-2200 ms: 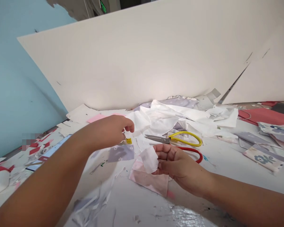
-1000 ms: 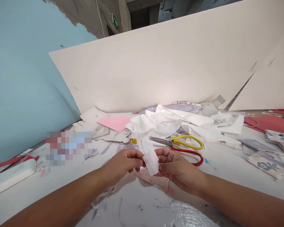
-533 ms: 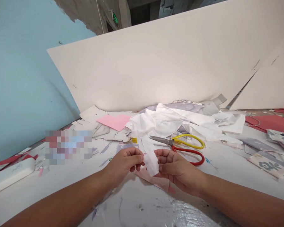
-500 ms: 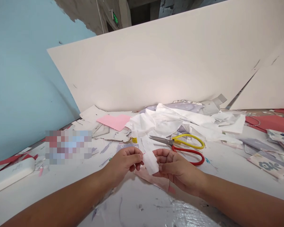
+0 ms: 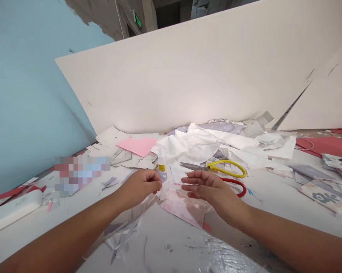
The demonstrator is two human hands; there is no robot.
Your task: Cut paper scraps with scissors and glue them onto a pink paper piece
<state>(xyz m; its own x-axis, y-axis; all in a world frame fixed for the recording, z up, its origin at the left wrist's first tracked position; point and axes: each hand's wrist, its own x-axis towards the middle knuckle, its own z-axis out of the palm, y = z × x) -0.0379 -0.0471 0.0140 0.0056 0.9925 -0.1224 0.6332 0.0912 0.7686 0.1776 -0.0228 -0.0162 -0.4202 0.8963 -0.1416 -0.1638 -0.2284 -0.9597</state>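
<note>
Head view, workroom corner, catalogued largest to smallest. Large cream foam board [image 5: 188,76], leaning, nicked along its right part, smooth matte face. Pale blue wall [image 5: 29,94], painted, flaking at its upper edge. White counter [image 5: 162,246], scuffed and paint-flecked, a glossy clear patch at its near edge. Crumpled white nonwoven fabric [image 5: 188,146], soft, heaped in folds, with lilac floral fabric [image 5: 219,127] behind it. Red card [image 5: 327,146], flat, far right. Floral cut fabric piece [image 5: 326,200], cream with a grey-blue flower. Pink fabric square [image 5: 185,208], thin, translucent, lying just below the hands. Pink paper sheet [image 5: 137,146], flat, angular. Scissors [image 5: 226,169], steel blades, yellow loop handle, with a red loop handle [image 5: 236,184] just beside them. Small glue bottle [image 5: 162,167], upright, yellow label. White fabric scrap [image 5: 164,190], soft and small, just past the left hand's fingertips at the pink square's edge; its exact outline is hard to tell. Change since the prior frames: the hands have parted, and the scrap is no longer pinched between them. Left hand [image 5: 139,185]: fingers curled together, contents cannot be told. Right hand [image 5: 207,187]: open, fingers spread, empty, hovering over the pink square.
</note>
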